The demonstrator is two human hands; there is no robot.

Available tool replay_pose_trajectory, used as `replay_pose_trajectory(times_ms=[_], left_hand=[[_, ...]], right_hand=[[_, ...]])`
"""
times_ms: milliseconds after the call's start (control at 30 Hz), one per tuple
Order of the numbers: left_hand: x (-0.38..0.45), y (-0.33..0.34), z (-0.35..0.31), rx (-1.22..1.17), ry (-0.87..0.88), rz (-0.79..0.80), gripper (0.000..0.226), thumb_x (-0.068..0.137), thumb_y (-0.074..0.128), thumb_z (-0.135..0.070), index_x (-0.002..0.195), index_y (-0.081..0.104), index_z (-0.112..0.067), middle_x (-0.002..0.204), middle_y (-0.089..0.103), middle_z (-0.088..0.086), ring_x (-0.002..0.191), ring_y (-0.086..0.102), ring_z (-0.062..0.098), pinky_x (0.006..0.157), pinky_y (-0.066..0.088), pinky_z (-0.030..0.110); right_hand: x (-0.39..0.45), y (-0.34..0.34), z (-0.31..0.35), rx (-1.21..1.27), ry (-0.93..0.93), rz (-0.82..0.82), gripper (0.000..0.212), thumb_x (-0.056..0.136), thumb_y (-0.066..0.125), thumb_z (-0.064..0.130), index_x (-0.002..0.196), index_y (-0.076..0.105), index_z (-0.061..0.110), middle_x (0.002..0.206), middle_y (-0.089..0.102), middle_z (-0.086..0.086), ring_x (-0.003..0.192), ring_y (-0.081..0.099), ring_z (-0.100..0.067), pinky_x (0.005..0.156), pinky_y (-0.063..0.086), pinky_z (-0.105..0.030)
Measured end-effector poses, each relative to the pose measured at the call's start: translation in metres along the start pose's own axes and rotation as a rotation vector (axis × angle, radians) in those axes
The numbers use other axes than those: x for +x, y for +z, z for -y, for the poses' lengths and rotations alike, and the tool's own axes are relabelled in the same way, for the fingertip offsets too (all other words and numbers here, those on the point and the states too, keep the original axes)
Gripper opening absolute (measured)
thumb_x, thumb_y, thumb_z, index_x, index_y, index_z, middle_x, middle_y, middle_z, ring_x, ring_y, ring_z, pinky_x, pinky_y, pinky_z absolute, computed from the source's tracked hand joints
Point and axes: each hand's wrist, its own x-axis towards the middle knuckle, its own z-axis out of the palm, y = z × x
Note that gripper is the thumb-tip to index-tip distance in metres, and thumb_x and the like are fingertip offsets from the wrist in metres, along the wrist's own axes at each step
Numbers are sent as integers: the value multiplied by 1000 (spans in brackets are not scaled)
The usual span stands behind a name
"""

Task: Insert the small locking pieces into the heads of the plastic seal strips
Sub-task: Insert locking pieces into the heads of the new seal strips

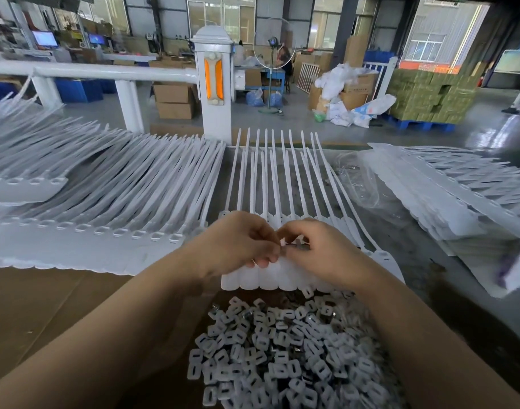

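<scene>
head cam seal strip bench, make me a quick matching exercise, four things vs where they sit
Things:
1. pile of locking pieces
2. seal strips being worked on
3. big stack of seal strips
4. clear plastic bag

Places:
A. under both hands, centre of the bench
B. left side of the bench
C. nearest the camera, between the forearms
D. right of the centre strips

Pairs: 1-C, 2-A, 3-B, 4-D

A row of seal strips point(270, 184) lies in the middle of the desk point(424, 261), tails pointing away. Nearer the person, in front of their heads, sits a heap of locking pieces point(282, 349). Both hands meet over the heads, the left hand point(238, 243) beside the right hand point(320, 249). More strips point(105, 184) lie fanned to the left, and another stack point(447, 196) lies to the right. A railing post point(213, 84) stands behind the desk.
</scene>
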Motion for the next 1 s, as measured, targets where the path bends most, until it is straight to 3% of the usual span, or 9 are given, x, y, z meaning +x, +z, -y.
replay_pose_trajectory(times_ms=[67,167,300,567,733,1000], left_hand=[[2,-5,2,-161,-94,-46,7,90,65,-7,87,70,-11,76,74,2,62,64,5,57,49,16],[4,-8,3,-320,-172,-85,10,91,61,0,89,69,-5,71,73,4,56,61,7,54,50,16],[4,-10,2,-348,-187,-90,9,89,62,2,93,68,-3,70,72,6,55,61,8,54,51,16],[1,-9,1,-435,-185,-55,16,85,65,5,100,63,-1,71,71,8,57,62,10,55,52,18],[2,-12,2,-257,-141,-58,8,90,62,-3,96,66,-5,69,71,1,58,61,7,57,50,17],[5,-11,5,62,-37,-106,13,92,64,-29,86,71,-20,69,69,-11,60,59,-5,67,45,21]], right_hand=[[-1,0,0,26,-34,-83,21,91,67,26,102,65,44,103,62,18,96,55,9,79,40,-9],[-1,-1,2,70,-95,-193,21,88,71,21,100,69,37,92,65,17,93,51,17,73,33,1],[-1,-2,5,128,-174,-227,18,84,76,18,97,73,30,83,65,18,87,54,13,74,32,-1],[-1,1,5,152,-207,-165,6,86,74,23,89,75,28,86,70,16,87,60,5,78,35,-4],[0,1,5,160,-136,-91,7,91,68,25,88,72,29,82,67,25,83,60,8,72,37,-5],[-1,1,7,177,-89,-76,7,94,64,25,90,70,25,82,65,18,80,58,9,74,39,-14]])
